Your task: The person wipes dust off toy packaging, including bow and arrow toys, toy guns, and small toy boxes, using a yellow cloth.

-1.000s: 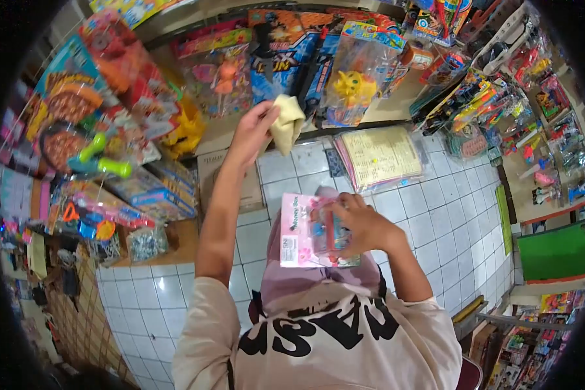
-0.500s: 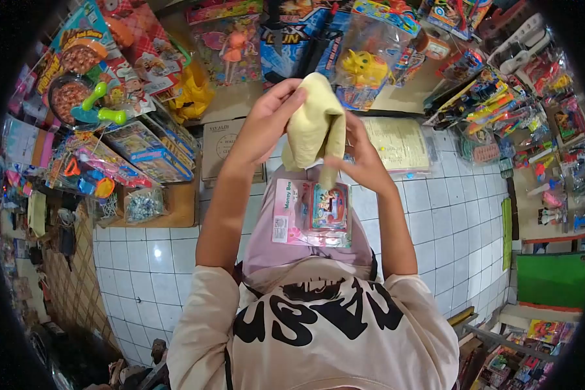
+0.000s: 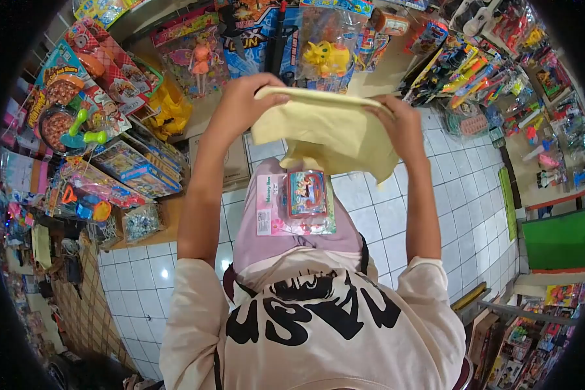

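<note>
Between my two hands a pale yellow cloth (image 3: 331,133) is stretched out, its top edge nearly level and its lower part hanging in loose folds. My left hand (image 3: 250,97) grips the top left corner, thumb over the front. At the other end, my right hand (image 3: 396,123) pinches the top right corner. Below the cloth, a packaged toy money box (image 3: 307,195) on a pink and white card lies across my lap; the cloth's lower edge hangs close to its top.
Bagged toys line the shelf ahead, including a doll (image 3: 203,62) and a yellow toy animal (image 3: 328,57). A cardboard box (image 3: 237,162) stands on the tiled floor (image 3: 481,214). Toy food packs (image 3: 62,120) are at left, hanging toys (image 3: 543,156) at right.
The cloth was bunched and folded; now it is spread wide. My hands have moved apart, the right one outward to the right, the left one slightly left.
</note>
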A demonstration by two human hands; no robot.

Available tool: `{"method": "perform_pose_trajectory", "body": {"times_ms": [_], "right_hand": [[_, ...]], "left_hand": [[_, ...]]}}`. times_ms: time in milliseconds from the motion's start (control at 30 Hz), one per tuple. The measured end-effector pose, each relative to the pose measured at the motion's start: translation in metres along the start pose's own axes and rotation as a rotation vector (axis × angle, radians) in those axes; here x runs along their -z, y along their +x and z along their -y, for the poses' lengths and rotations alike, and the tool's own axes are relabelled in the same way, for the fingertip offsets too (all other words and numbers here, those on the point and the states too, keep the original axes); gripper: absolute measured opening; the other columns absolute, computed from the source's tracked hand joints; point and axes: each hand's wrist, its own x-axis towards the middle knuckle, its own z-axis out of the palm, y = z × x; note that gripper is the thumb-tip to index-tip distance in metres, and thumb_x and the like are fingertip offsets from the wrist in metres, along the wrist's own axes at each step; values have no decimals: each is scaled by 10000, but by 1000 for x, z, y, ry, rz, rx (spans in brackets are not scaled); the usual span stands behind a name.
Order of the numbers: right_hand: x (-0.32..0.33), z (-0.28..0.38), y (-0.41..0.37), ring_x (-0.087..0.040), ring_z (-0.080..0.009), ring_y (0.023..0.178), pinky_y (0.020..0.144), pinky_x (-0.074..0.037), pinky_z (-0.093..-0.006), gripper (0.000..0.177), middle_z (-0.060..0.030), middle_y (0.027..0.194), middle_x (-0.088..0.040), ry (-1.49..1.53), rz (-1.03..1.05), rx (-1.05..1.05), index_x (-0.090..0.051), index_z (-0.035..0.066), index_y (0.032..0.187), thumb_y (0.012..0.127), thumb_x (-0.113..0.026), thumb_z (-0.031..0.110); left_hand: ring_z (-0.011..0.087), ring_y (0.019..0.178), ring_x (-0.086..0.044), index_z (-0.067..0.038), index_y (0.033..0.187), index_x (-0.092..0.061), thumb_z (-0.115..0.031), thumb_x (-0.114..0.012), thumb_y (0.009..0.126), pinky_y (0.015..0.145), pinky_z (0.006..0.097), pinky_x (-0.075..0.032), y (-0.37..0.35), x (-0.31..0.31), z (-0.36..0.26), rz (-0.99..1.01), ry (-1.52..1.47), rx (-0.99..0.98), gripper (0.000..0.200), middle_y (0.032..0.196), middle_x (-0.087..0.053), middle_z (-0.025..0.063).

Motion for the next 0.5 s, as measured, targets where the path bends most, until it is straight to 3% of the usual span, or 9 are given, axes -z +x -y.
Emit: {"method": "perform_pose_trajectory", "body": {"times_ms": [33, 133, 233, 333, 367, 467, 500], "right_hand": [[9, -1, 2, -628, -303, 774, 691, -480, -350, 189, -124, 832, -659, -61, 21, -42, -638, 10, 894, 789, -663, 165], [40, 16, 6, -583, -322, 963, 803, -458, -373, 393, -152, 1032, -621, -181, 35, -63, -602, 45, 1062, 738, -721, 235], [35, 59, -8, -451, -354, 1174, 928, -398, -405, 719, -181, 1242, -498, 4, 30, 181, -460, 85, 1271, 654, -787, 257], [-22, 79, -23, -396, -334, 1244, 949, -398, -391, 909, -178, 1400, -321, 165, 62, 227, -333, 50, 1352, 588, -818, 138], [-44, 74, -24, -440, -318, 1222, 964, -393, -374, 753, -175, 1330, -428, 182, -88, 189, -337, 46, 1343, 678, -688, 7], [-45, 37, -29, -553, -342, 1088, 888, -448, -375, 554, -201, 1119, -577, 209, 106, -6, -395, 56, 1295, 773, -576, 10], [-40, 34, -29, -581, -323, 1034, 860, -460, -357, 477, -190, 1064, -597, 232, 133, 29, -425, 42, 1261, 795, -518, 2]], "left_hand": [[93, 729, -588, -8, 900, -642, -218, -692, 794, 662, 255, -459, 0, -2, -12, -73, 10, -22, 241, 801, -655, 63], [101, 717, -585, -5, 911, -639, -215, -700, 785, 663, 255, -462, 4, -5, -35, -127, -98, -35, 252, 792, -648, 57], [79, 689, -566, -8, 870, -641, -220, -712, 770, 633, 237, -457, 12, -16, -52, -59, -190, -40, 245, 765, -634, 32], [62, 679, -563, -24, 889, -630, -232, -715, 768, 604, 223, -453, 25, -45, -49, -45, -177, -130, 255, 762, -632, 5], [56, 678, -563, -31, 906, -624, -236, -716, 768, 596, 218, -452, 28, -50, -45, -58, -164, -174, 264, 763, -633, -5], [63, 698, -577, -51, 989, -578, -233, -709, 778, 607, 211, -456, 15, -41, -46, 75, -534, 148, 308, 760, -631, -17], [63, 767, -579, -58, 1044, -531, -241, -671, 816, 639, 210, -458, 7, -30, -51, 160, -654, 217, 324, 819, -626, -15]]}}
